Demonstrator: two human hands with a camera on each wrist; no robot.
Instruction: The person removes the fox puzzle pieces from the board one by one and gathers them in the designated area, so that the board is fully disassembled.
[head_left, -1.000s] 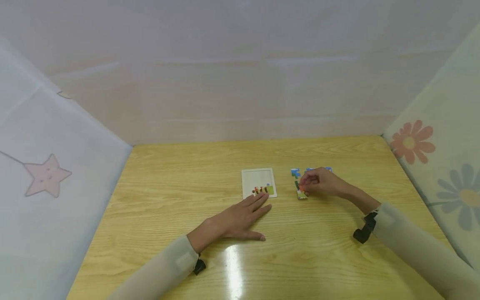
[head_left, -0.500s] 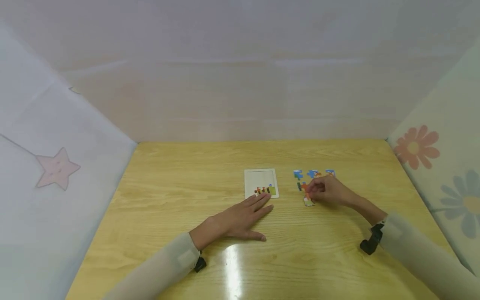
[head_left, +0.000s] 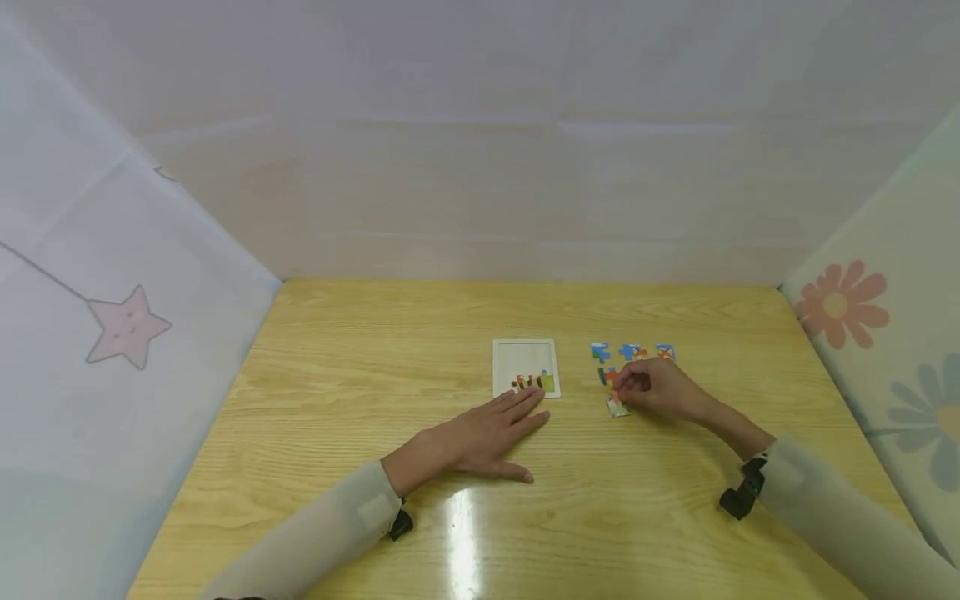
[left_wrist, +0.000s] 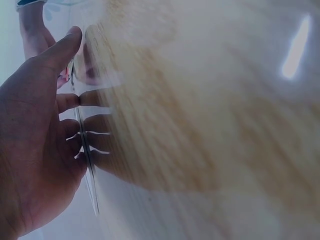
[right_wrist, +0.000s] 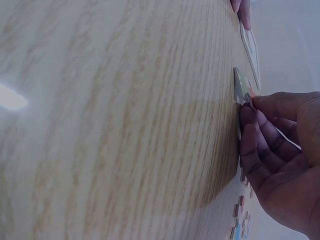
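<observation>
Colourful jigsaw piece pinched by right hand fingers, left hand flat, relaxed

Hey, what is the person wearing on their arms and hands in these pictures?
Both hands are bare: no gloves or rings show on the left hand or the right hand. Each arm wears a long, pale grey-beige sleeve reaching the wrist, the left with a lighter patch near the cuff. A small black wrist device sits at each cuff.

Head view high, facing down; wrist views skim table, sharing puzzle tray.
</observation>
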